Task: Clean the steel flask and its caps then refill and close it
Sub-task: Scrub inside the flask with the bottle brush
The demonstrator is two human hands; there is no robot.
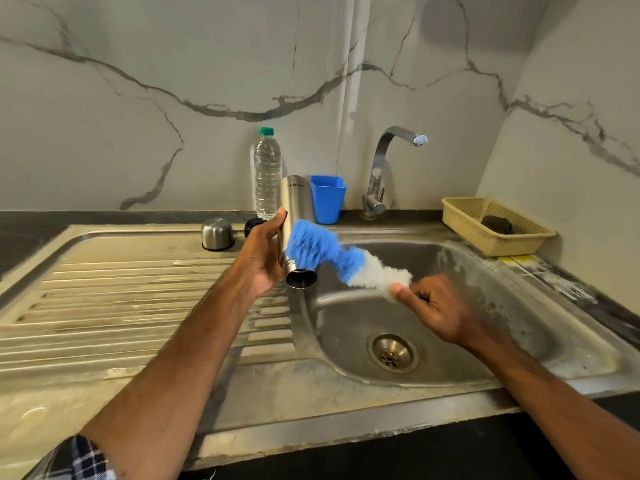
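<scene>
Plainly, the left hand (263, 259) wraps the inverted flask (295, 199) while the right hand (434, 311) seemingly pinches the blurred brush (320, 249).

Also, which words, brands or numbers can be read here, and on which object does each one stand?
"MILTON" (likely; small letters): upside down on the steel flask, held mouth-down by the left hand.
Yellow sticker beside the basket: too blurred to read.
Water bottle, blue cup: no text visible.
Bottle brush in the right hand: no text.
</scene>
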